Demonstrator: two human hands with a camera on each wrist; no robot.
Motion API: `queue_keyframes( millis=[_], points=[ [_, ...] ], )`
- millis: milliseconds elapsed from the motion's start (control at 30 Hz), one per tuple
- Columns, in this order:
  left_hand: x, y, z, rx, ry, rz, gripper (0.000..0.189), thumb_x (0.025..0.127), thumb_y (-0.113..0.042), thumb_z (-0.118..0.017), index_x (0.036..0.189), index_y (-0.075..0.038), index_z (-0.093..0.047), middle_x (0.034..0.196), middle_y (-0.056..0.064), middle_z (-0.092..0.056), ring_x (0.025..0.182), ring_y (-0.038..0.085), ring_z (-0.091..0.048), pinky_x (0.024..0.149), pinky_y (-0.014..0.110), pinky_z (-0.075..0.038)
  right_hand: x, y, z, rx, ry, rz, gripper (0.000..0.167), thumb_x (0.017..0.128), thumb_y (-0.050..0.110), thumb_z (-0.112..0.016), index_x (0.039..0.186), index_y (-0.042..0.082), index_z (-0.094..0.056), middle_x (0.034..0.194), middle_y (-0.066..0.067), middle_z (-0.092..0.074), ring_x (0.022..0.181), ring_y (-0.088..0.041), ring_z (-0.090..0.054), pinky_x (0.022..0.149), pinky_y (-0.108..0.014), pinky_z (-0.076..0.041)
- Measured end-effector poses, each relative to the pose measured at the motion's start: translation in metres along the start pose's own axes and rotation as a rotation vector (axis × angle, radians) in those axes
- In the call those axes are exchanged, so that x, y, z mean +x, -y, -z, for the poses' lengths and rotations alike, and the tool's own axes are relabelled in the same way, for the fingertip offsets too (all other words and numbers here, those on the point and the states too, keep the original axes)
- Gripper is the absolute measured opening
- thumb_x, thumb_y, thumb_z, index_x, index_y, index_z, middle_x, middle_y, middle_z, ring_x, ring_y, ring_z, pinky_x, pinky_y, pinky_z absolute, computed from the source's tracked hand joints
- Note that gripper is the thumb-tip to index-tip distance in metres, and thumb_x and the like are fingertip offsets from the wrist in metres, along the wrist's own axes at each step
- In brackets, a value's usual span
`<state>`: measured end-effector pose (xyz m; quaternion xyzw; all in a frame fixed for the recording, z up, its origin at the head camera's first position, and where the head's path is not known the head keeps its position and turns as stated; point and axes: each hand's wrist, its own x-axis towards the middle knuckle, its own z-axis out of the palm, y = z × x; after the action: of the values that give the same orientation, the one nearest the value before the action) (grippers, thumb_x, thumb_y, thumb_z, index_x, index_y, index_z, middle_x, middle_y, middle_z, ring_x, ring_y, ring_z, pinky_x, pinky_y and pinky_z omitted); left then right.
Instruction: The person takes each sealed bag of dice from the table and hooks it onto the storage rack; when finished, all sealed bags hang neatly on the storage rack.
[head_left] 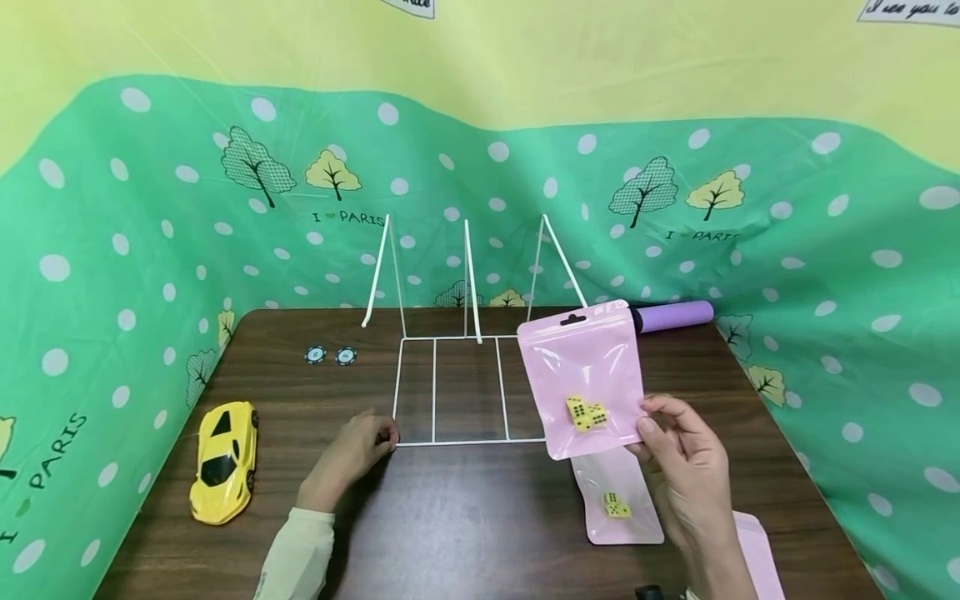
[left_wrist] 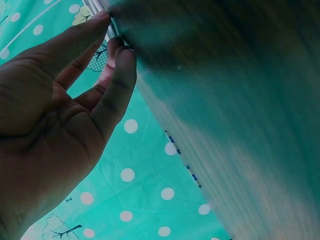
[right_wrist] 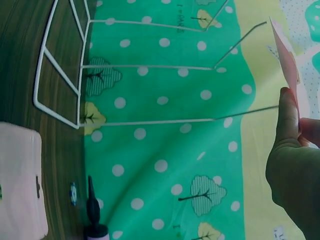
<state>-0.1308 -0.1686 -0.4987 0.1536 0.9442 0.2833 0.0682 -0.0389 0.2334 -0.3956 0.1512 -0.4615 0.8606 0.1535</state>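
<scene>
My right hand pinches the lower right edge of a pink zip bag between thumb and fingers. The bag is raised above the table, its hang hole at the top, with yellow dice showing through the clear front. In the right wrist view the bag appears edge-on. A white wire rack with three upright bent hooks stands at mid-table. At its front left corner, my left hand pinches the wire between thumb and fingertips. Beneath the raised bag, another pink bag with yellow dice lies flat, partly covered.
A yellow toy car sits on the left; two poker chips lie behind it. A purple cylinder with a black nozzle lies at the back right. Part of another pink bag shows beside my right wrist. Green dotted cloth surrounds the table.
</scene>
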Motion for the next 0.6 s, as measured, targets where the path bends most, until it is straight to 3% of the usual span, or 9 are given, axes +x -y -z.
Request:
queue_keyframes(
  millis=[600],
  points=[
    [-0.003,0.000,0.001,-0.020,0.009,0.010,0.021,0.094,0.004,-0.080,0.085,-0.011,-0.068,0.087,0.001,-0.059,0.080,0.015,-0.054,0.075,0.037,-0.051,0.001,-0.019,-0.019,0.031,0.082,-0.021,0.037,0.104,-0.025,-0.040,0.125,-0.010,-0.067,0.118,-0.014,-0.069,0.101,-0.018,-0.074,0.085,-0.029,-0.062]
  ],
)
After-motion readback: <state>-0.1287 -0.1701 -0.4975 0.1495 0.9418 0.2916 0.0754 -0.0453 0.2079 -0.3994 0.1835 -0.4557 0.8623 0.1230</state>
